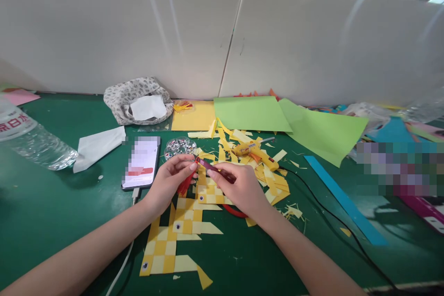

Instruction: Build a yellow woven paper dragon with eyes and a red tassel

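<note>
My left hand [172, 178] pinches a small red tassel-like piece [185, 184] at its top, fingers closed. My right hand [240, 188] grips a dark red pen-like tool [214, 170] whose tip meets the red piece between the two hands. Under both hands lies a chain of woven yellow-and-cream paper squares [180, 227] with small googly eyes, running toward the near left. A red loop, maybe scissor handles [234, 212], shows under my right wrist.
A yellow glue gun [255, 151] with a black cord lies on yellow paper scraps [270, 180]. A phone [142, 162] on a white cable, a dish of googly eyes [180, 145], a water bottle [31, 138], tissue [98, 145], patterned pouch [137, 98], green sheets [322, 128] and a blue strip [347, 201] surround them.
</note>
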A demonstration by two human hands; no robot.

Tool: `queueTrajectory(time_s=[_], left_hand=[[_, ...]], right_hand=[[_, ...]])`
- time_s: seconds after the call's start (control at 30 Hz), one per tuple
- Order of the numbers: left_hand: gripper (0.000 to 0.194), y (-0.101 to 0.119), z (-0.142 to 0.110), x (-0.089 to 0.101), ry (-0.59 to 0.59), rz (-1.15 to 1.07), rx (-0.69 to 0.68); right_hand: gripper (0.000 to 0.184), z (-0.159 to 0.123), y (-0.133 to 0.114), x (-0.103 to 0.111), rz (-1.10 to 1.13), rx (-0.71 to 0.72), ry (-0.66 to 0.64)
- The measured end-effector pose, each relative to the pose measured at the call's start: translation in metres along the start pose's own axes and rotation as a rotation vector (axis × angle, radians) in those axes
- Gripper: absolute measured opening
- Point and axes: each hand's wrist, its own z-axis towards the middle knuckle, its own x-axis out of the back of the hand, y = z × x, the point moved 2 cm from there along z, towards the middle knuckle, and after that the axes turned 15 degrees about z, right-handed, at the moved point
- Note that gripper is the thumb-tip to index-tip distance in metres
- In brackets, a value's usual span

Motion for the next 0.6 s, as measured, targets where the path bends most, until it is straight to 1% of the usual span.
queueTrajectory(time_s=[0.17,0.33,0.6], left_hand=[[0.023,-0.0003,-0.0024,0.0002,-0.026,0.105,-0.002],[0.022,-0.0014,0.0004,0.0045,0.039,0.071,-0.032],[0.020,0.0025,-0.0009,0.0029,0.000,0.086,-0.085]], right_hand=[[0.026,-0.0001,-0.0006,0.0006,-0.030,0.016,-0.023],[0.026,-0.0009,-0.0026,0.0011,-0.017,0.002,-0.044],[0.027,0.0015,-0.0016,0.0047,-0.006,-0.063,-0.027]])
